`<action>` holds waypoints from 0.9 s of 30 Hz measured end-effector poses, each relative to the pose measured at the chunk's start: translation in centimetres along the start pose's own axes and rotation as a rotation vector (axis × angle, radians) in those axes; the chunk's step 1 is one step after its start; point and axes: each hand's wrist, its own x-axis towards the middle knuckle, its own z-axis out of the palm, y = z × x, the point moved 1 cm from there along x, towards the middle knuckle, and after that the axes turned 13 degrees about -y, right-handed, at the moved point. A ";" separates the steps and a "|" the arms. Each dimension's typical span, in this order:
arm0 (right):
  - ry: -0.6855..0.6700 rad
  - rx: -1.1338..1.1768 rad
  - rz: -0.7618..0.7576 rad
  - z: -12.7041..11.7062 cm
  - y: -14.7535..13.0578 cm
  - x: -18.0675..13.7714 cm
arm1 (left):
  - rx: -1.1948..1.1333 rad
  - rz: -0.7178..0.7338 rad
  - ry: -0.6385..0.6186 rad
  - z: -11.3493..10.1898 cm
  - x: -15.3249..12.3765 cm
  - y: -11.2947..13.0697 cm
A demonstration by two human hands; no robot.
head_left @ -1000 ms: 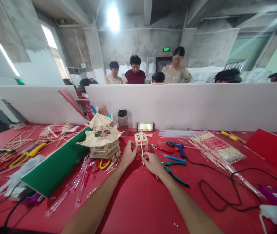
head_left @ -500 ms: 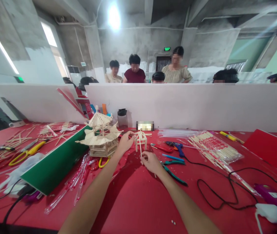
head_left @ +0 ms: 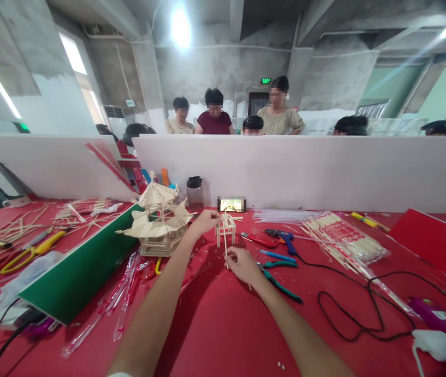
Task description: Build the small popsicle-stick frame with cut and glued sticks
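A small open frame of thin wooden sticks [head_left: 226, 229] stands on the red table [head_left: 223, 324] in front of me. My left hand [head_left: 204, 222] reaches to the frame's upper left, fingertips at its top. My right hand [head_left: 242, 264] rests just below the frame and pinches a thin upright stick [head_left: 225, 245] against its front. A finished stick pagoda [head_left: 156, 221] stands to the left of my left hand.
Green-handled pliers [head_left: 280, 280], a blue glue gun [head_left: 283, 236] with a black cord [head_left: 348, 309], a pack of sticks [head_left: 343, 238], a green board [head_left: 77, 272] and yellow scissors [head_left: 30, 251] lie around. A white partition [head_left: 305, 170] backs the table; people stand behind.
My left hand has risen from the base of the small frame to its top left. My right hand stays below the frame with the stick. The view shifted slightly.
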 end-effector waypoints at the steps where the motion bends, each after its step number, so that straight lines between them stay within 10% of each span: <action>1: -0.001 0.003 0.000 0.0 0.0 0.0 | -0.009 -0.003 0.000 0.1 -0.1 0.0; 27: 0.044 -0.052 -0.030 0.0 -0.3 -0.2 | 0.151 0.070 -0.040 -0.2 0.6 -1.2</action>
